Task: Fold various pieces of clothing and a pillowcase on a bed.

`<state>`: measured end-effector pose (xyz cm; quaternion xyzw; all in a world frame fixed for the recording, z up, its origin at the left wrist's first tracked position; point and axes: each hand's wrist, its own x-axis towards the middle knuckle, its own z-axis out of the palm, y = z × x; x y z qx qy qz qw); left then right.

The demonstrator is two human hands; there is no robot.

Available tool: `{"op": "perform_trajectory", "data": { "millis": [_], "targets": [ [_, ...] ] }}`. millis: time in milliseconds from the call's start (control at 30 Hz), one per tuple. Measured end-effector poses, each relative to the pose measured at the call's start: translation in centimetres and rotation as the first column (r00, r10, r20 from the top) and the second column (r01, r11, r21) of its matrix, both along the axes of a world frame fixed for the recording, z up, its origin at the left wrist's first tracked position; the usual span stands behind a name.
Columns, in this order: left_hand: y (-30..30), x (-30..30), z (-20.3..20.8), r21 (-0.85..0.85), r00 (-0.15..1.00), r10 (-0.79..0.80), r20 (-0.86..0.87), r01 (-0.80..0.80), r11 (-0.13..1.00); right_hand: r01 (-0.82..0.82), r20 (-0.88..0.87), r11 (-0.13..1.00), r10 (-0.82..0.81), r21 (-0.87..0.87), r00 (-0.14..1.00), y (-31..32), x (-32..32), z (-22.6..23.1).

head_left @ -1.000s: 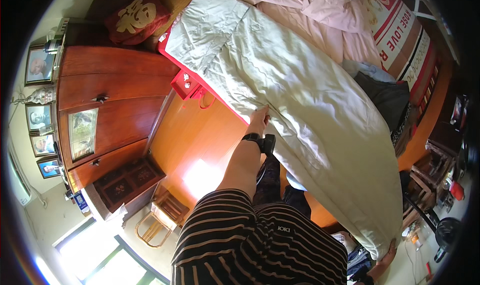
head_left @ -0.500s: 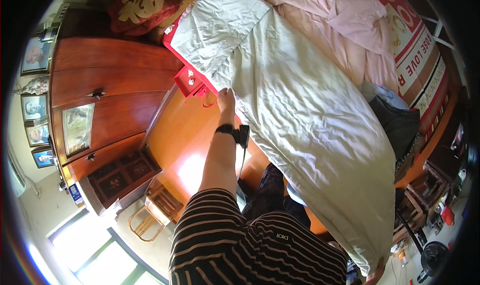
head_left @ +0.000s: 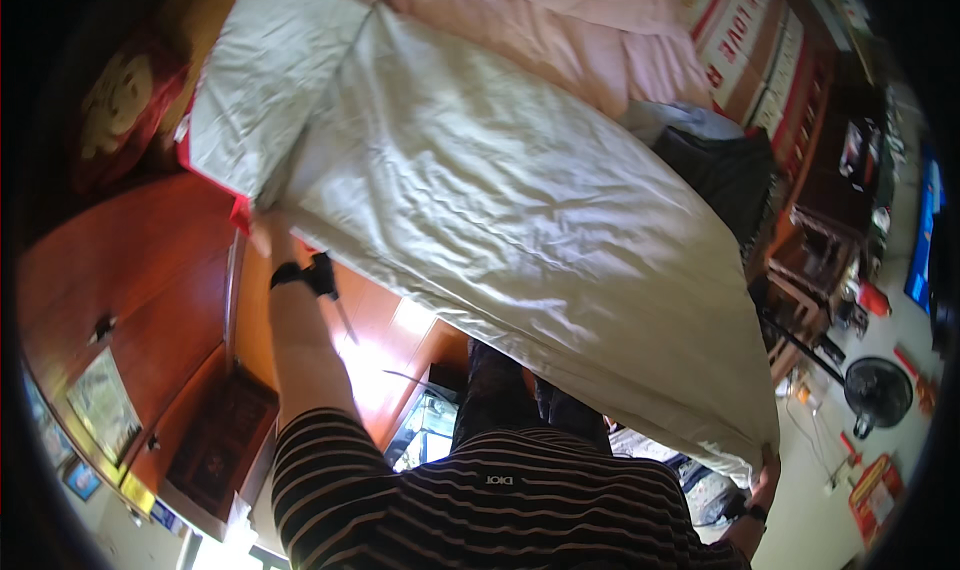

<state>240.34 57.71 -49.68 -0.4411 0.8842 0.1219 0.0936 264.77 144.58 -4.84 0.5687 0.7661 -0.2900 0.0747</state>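
Note:
A pale grey-white quilt (head_left: 520, 210) is stretched in front of me, wrinkled in the middle and doubled over at its left end. At that end my left hand (head_left: 268, 232) is closed on the near edge, slightly blurred. Far to the right, my right hand (head_left: 768, 478) is wrapped round the quilt's right corner, its fingers partly behind the cloth. Between both hands the near edge runs in a long slanting line above my legs. A bit of red (head_left: 240, 214) shows under the quilt beside my left hand.
Behind the quilt lie pink bedding (head_left: 540, 35) and a dark garment (head_left: 715, 175). A red cushion (head_left: 130, 110) and a wooden wardrobe (head_left: 130, 280) stand to the left. On the right are a wooden stool (head_left: 795, 305) and a black fan (head_left: 877, 390).
My view has turned, so the bed and wardrobe have shifted left and the right side shows more. Both hands keep hold of the quilt; the red drawer-like box is now hidden.

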Motion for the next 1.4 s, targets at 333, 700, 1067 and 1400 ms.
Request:
{"op": "perform_trajectory", "data": {
  "millis": [333,700,1067,1400],
  "targets": [
    [7.3,-0.1,5.9,-0.004,0.874,-0.327,-0.360,0.349,0.937,0.159,0.106,0.981,-0.148,-0.109,0.983,3.7,2.1,-8.0],
    [49.6,3.9,27.3,0.909,0.733,-0.544,-0.409,0.277,-0.311,-0.837,-0.421,0.372,0.737,-0.401,0.529,-18.7,-9.3,-9.4],
    [49.2,9.3,25.0,0.973,0.894,-0.415,-0.170,0.218,0.072,-0.785,-0.523,0.449,0.586,-0.426,0.619,-12.5,-4.8,-21.0],
    [38.9,5.3,24.7,0.769,0.776,-0.430,-0.461,0.591,0.243,-0.767,-0.517,0.629,0.617,-0.129,0.593,-10.1,-14.9,-19.6]
  ]
}}
